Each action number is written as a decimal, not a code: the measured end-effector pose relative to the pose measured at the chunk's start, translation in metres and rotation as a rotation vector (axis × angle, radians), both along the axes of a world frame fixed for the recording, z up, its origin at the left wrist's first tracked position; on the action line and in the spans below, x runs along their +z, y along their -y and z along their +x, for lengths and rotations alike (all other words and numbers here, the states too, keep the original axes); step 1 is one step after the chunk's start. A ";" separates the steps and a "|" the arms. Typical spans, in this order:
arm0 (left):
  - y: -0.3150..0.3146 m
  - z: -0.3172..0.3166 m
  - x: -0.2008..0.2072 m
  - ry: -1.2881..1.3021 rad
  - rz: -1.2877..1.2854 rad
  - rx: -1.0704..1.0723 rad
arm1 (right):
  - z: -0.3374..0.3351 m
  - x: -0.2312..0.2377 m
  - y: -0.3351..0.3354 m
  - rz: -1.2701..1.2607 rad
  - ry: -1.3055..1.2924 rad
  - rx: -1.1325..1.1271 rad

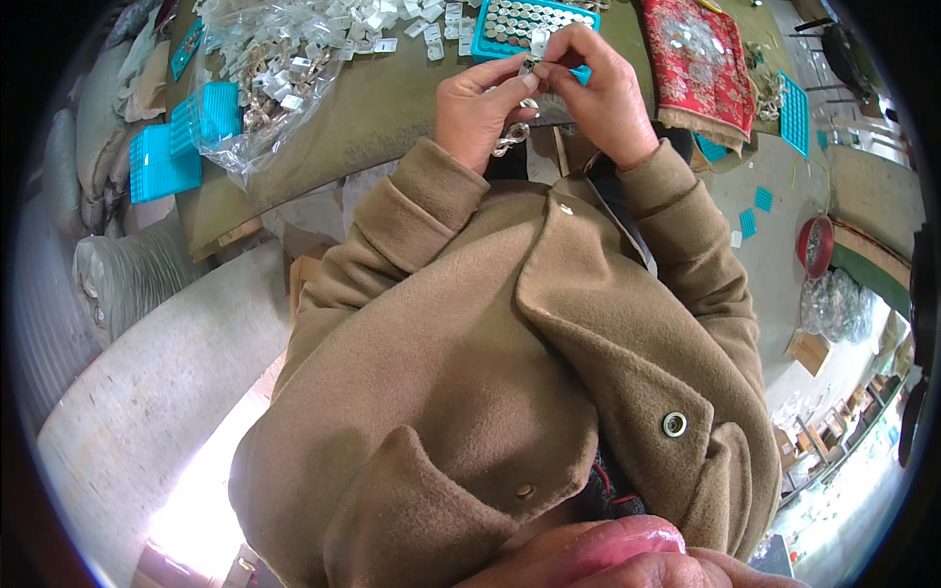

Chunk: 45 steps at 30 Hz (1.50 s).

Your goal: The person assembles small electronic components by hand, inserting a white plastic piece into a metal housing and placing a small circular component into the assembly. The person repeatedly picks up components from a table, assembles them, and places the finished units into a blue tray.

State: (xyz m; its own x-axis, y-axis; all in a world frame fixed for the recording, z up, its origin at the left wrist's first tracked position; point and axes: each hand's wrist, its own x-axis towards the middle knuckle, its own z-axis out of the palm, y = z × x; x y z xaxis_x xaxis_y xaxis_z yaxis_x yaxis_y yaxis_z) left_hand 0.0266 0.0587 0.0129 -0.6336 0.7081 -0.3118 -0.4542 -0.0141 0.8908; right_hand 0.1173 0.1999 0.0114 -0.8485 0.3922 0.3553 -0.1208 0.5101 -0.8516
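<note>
My two hands meet above the table's near edge, fingertips pressed together. My left hand (475,106) is closed, and a shiny chain-like metal band (510,139) hangs from its fingers. In a pinch at the same spot, my right hand (606,90) grips a small piece with a white tag (539,41) sticking up. Fingers cover most of what lies between them, so its exact kind is hidden. Just beyond stands a blue tray (480,47) filled with rows of small round silvery discs (524,22).
Many small white plastic tags (372,14) lie heaped at the far left beside a clear bag (250,147) of metal chains. Blue grid trays (162,162) sit at the table's left edge. A red patterned cloth (686,83) with clear bits covers the right side.
</note>
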 end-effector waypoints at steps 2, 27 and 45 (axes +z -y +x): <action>0.001 -0.002 0.002 -0.050 0.040 -0.039 | -0.001 0.000 -0.005 -0.354 0.018 0.081; 0.008 -0.017 -0.019 0.942 0.286 -0.302 | -0.004 0.004 0.002 -0.968 0.151 0.247; -0.016 -0.010 -0.016 0.899 0.196 -0.348 | 0.024 -0.010 -0.016 0.325 -0.081 -0.028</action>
